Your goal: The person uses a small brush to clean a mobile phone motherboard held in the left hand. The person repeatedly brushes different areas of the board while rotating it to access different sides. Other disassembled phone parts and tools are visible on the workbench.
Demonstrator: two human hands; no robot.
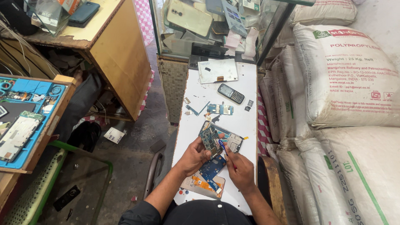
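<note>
Both hands work at lower centre of the frame: left hand (195,155) grips a green circuit board (209,138) between closed fingers, tilted above the white desk (246,121); right hand (240,170) is closed around a blue-tipped tool (223,145) whose tip touches the board. An opened phone housing (231,139) lies just behind. A keypad phone (231,93) rests further up the desk.
</note>
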